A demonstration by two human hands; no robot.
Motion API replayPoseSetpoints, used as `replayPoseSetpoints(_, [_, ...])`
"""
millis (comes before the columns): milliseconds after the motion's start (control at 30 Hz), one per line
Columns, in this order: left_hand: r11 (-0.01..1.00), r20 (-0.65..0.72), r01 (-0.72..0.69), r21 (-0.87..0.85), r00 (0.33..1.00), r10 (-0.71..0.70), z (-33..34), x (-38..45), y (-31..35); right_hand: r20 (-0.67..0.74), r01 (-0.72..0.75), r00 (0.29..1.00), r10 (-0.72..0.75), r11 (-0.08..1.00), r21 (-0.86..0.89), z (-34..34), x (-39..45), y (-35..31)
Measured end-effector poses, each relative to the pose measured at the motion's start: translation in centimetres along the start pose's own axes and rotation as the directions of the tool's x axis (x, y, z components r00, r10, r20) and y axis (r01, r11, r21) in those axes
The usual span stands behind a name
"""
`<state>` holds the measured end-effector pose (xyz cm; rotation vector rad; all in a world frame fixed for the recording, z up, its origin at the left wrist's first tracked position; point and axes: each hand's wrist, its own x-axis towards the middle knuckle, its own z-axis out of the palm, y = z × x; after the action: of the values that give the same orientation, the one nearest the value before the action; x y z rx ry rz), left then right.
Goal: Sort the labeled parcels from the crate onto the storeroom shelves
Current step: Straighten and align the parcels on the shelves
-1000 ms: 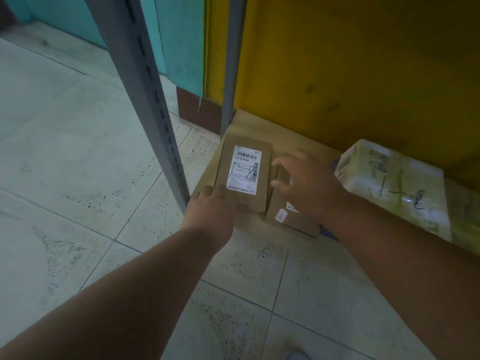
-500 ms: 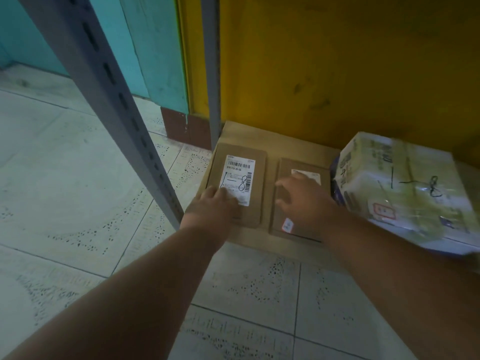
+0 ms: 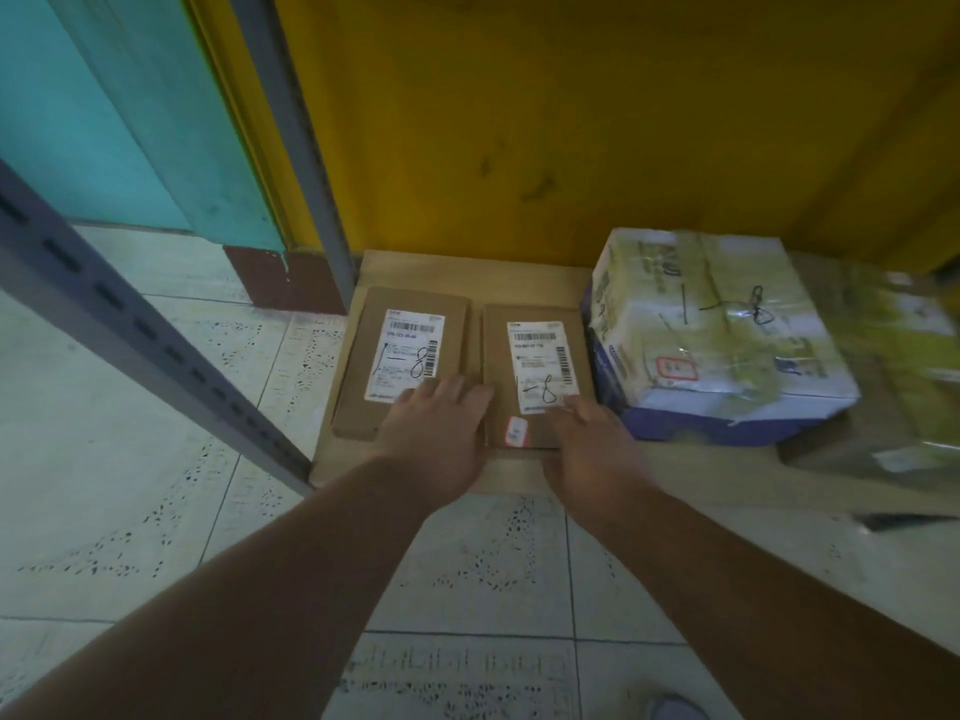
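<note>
Two flat cardboard parcels, left (image 3: 402, 358) and right (image 3: 535, 371), side by side on a low tan shelf board (image 3: 467, 267) against a yellow wall (image 3: 571, 122). Left hand (image 3: 439, 426) flat across both parcels, right hand (image 3: 589, 446) flat on the right one, gripping nothing. Taped box (image 3: 711, 330) just right; speckled floor tiles (image 3: 130, 459) and grey slotted upright (image 3: 156, 335) left.

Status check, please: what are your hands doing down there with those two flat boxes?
Both hands open: left hand resting on left flat parcel, right hand on right flat parcel. Parcels side by side on bottom shelf. Taped box alongside.

Brown parcels (image 3: 410, 356), white labels (black barcodes); yellow wall (image 3: 571, 122); teal door (image 3: 104, 122); speckled pale floor tiles (image 3: 156, 459).
</note>
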<state>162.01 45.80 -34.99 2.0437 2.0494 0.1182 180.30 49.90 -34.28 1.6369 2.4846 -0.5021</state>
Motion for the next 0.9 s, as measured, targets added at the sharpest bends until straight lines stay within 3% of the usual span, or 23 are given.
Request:
replayPoseSetpoints(200, [0.985, 0.059, -0.070, 0.160, 0.996, 0.061, 0.9, 2.4, 0.6, -0.002, -0.058, 0.998, 0.058, 0.997, -0.041, 1.0, 0.7, 0.3])
replayPoseSetpoints(367, [0.983, 0.038, -0.049, 0.178, 0.998, 0.043, 1.2, 2.2, 0.6, -0.016, -0.046, 0.999, 0.045, 0.998, -0.045, 1.3, 1.3, 0.4])
replayPoseSetpoints(533, [0.974, 0.044, -0.018, 0.224, 0.999, 0.009, 0.6, 2.3, 1.5, -0.014, -0.003, 1.000, 0.003, 1.000, -0.028, 0.8, 1.3, 0.3])
replayPoseSetpoints(600, [0.976, 0.018, -0.013, 0.218, 1.000, 0.009, 0.4, 2.1, 1.9, -0.079, 0.073, 0.994, -0.073, 0.997, -0.001, 0.1, 0.3, 0.5])
replayPoseSetpoints(767, [0.995, -0.113, -0.042, -0.090, 0.993, 0.032, -1.0, 2.6, 5.2, -0.447, 0.267, 0.860, -0.248, 0.963, -0.021, -3.3, -3.4, 4.0])
replayPoseSetpoints(900, [0.952, -0.147, -0.106, -0.287, 0.987, 0.065, -2.6, 4.1, 9.4, -0.568, 0.195, 0.787, -0.241, 0.971, -0.141, -6.9, -4.9, 9.1])
